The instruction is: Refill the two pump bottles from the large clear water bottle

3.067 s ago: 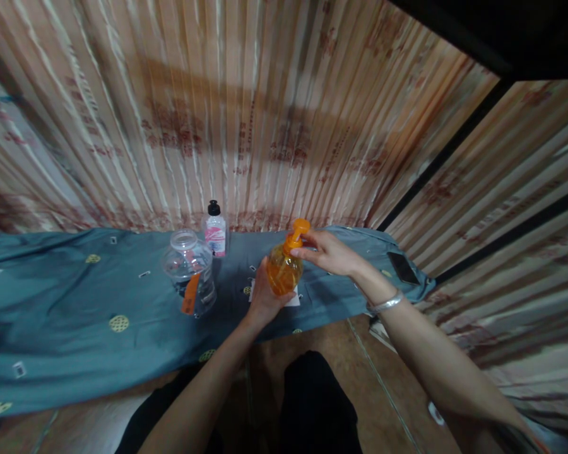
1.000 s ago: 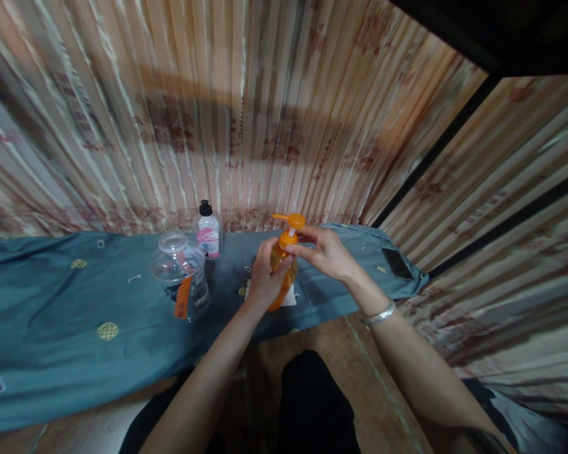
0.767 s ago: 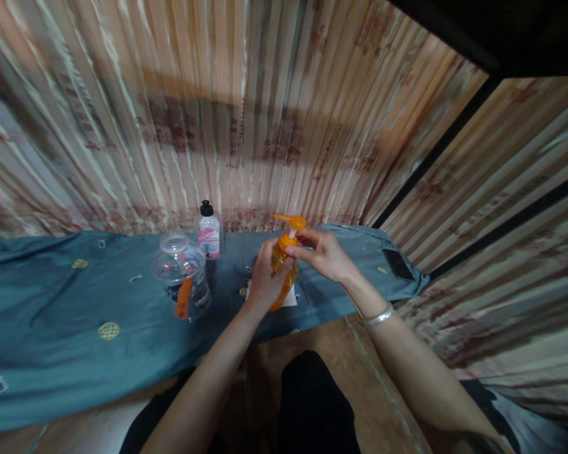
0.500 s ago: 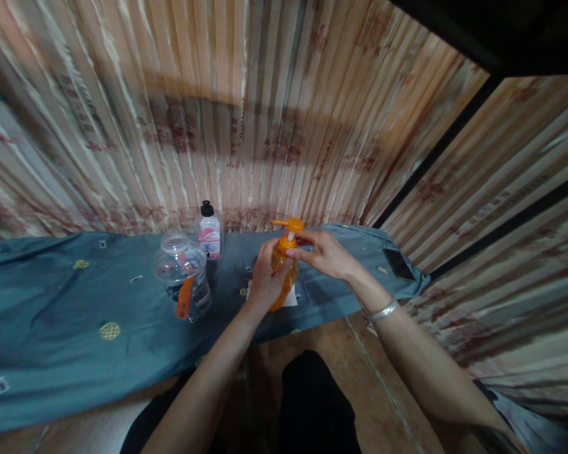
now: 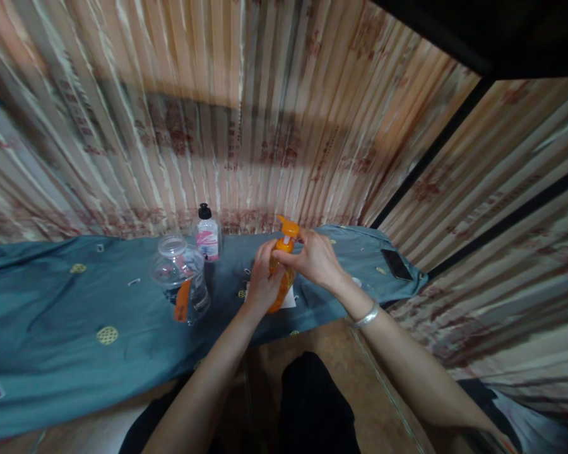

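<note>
Orange pump bottle (image 5: 286,287): body encircled by the left hand (image 5: 264,284), fingers curled around it, seemingly for steadiness; collar (image 5: 284,246) pinched in the right hand's nearly closed fingers, apparently for control.

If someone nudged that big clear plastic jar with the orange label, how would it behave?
The clear plastic jar would probably feel light for its size, since its walls look thin. Its smooth, rounded sides may be slippery and could flex a little if squeezed.
</note>
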The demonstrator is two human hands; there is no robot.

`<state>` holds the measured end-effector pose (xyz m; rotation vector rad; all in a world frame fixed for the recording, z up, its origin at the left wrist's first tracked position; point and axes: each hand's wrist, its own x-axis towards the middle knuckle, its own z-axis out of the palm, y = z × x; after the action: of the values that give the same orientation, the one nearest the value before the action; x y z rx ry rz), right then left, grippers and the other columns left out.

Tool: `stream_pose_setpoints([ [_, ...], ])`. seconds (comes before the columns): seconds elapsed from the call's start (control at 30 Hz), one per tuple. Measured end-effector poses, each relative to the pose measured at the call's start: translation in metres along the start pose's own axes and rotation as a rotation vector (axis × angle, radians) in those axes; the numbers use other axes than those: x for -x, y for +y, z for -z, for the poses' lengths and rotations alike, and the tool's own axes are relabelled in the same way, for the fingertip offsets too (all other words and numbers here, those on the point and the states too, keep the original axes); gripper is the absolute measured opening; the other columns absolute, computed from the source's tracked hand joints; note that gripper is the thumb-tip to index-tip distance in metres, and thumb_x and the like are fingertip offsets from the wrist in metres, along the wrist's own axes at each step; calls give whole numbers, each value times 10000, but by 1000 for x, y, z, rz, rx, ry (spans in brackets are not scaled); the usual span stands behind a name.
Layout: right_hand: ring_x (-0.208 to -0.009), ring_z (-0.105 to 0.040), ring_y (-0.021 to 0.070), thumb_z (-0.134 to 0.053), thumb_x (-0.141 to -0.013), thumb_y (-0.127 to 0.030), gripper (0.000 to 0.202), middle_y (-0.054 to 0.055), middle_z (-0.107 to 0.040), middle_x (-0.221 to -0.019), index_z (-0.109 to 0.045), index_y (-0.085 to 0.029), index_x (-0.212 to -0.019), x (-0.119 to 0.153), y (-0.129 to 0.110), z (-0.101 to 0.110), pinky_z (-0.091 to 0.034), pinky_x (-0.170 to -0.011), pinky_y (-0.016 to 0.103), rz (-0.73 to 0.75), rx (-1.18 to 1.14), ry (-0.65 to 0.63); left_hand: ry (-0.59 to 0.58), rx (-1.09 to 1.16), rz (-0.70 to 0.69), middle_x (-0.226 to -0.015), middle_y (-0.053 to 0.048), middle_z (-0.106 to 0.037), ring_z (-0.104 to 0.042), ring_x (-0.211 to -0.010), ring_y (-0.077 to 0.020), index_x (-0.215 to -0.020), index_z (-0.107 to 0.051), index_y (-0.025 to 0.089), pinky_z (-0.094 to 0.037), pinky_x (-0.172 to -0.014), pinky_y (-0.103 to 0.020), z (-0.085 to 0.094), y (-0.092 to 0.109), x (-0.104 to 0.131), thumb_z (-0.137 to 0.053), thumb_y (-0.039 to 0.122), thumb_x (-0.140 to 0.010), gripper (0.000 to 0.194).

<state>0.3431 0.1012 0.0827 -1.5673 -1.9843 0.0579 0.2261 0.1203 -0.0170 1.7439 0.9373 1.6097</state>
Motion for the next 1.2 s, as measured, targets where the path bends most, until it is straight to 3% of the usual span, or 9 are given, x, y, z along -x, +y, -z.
stream_pose_setpoints([
  [0.1,-839,-665,235,-756,-731,-402,314,78,-715,-884,-661,-163,-912,2,5,-1,-460,-752,308,11,-33,10,-1,-4,-3,-1205,-135,-580,-540,-1162,-253,-1194,-516,181,-409,-1029,-430,1,0,0,-418,638,-854,578],
  [0.2,-922,-674,239,-749,-752,-365,381,71,-721,-995,-649,-170,-1064,3,15,1,-485,-796,319,85,-178,-59,-1,-10,-3,-1201,-136,-582,-538,-1166,-257,-1186,-521,182,-407,-1032,-440,0,1,0,-407,653,-850,590],
  [0.33,-1048,-655,220,-632,-854,-300,237,37,-707,-1121,-671,-215,-1073,4,25,2,-477,-900,327,209,-366,-140,2,-24,19,-1215,-133,-576,-527,-1184,-253,-1164,-526,188,-395,-1045,-442,0,2,0,-442,598,-867,513],
  [0.57,-883,-671,234,-749,-734,-355,268,55,-720,-921,-674,-179,-922,7,13,-8,-492,-792,328,-7,-164,53,-17,-19,-7,-1201,-130,-583,-536,-1171,-250,-1157,-526,194,-407,-1036,-439,0,0,0,-440,616,-858,525],
  [0.7,-931,-652,251,-784,-690,-375,295,70,-703,-903,-646,-182,-866,8,8,-15,-487,-818,342,-11,-104,153,-15,-19,-20,-1190,-140,-583,-546,-1149,-250,-1150,-525,182,-418,-1023,-438,2,0,0,-449,620,-853,536],
  [0.83,-981,-655,242,-753,-736,-374,382,74,-704,-1039,-636,-182,-1044,7,15,-10,-488,-854,342,66,-226,26,-15,-22,-25,-1183,-142,-585,-545,-1147,-248,-1143,-532,173,-420,-1021,-434,3,2,0,-446,598,-864,515],
  [0.97,-1018,-659,200,-624,-850,-311,227,20,-716,-1070,-657,-213,-1052,5,23,-6,-480,-897,314,167,-420,-111,-15,-25,-17,-1187,-128,-585,-545,-1149,-240,-1151,-534,185,-420,-1021,-428,3,4,0,-463,547,-880,458],
  [1.2,-960,-684,267,-789,-695,-384,255,76,-739,-993,-690,-196,-835,8,10,-19,-509,-865,379,-81,-207,157,-8,-27,-21,-1182,-133,-582,-544,-1152,-245,-1140,-530,188,-416,-1028,-436,2,0,0,-443,572,-876,474],
])
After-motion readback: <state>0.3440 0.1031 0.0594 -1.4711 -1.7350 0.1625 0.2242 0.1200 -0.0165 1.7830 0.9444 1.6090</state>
